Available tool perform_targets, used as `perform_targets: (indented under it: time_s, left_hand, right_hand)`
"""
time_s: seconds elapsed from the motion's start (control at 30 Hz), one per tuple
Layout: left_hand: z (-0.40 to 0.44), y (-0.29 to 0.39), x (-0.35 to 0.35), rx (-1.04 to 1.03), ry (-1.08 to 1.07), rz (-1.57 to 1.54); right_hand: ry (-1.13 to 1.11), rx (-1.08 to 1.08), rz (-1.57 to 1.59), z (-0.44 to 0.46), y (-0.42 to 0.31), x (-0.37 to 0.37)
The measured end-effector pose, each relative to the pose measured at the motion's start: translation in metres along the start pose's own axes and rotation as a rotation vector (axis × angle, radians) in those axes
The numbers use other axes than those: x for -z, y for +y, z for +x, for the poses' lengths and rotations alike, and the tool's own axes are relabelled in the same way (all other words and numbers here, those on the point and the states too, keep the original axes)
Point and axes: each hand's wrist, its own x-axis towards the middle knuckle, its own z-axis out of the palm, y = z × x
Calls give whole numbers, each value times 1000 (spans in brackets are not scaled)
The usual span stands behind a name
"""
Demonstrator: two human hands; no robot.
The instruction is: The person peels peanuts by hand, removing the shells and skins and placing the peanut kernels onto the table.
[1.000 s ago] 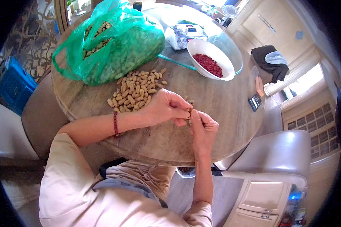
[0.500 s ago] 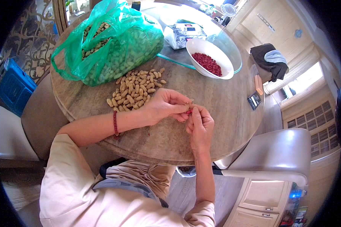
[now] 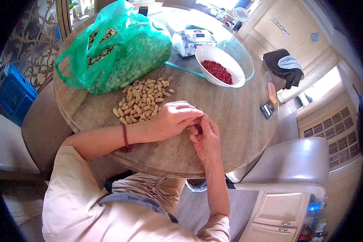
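My left hand (image 3: 175,121), with a dark red beaded bracelet (image 3: 126,138) at its wrist, reaches in from the left and is closed in a pinch. Its fingertips meet the thumb of my right hand (image 3: 207,141) above the table; what the left pinches is hidden. The right hand's fingers are curled around a peanut (image 3: 198,128), of which a dark red bit shows, with a pale shell-like scrap at their edge. Behind my left hand lies a loose pile of unshelled peanuts (image 3: 143,99). A white bowl (image 3: 240,78) holds red-skinned peanut kernels (image 3: 217,71).
A green plastic bag (image 3: 129,52) full of peanuts stands at the back left of the round table (image 3: 238,125). A wipes-like package (image 3: 194,40) sits on a glass tray beside the bowl. A phone-like device (image 3: 267,109) lies at the right edge. A chair (image 3: 286,165) stands right.
Both hands have drawn slightly left and turned. The red kernel that showed between the fingertips is now mostly hidden, with the right fingers curled further in. The view has shifted slightly.
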Motion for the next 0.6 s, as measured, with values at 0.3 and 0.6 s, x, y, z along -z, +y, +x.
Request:
perform_targets:
  time_s: [0.3,0.6]
  left_hand:
    - [6,-4,1,-181,115,-2]
    - [7,0,0,-232,76,-20]
  right_hand:
    - [-79,-72,263,3,-4,3]
    - [-117,-53,268,3,0,11]
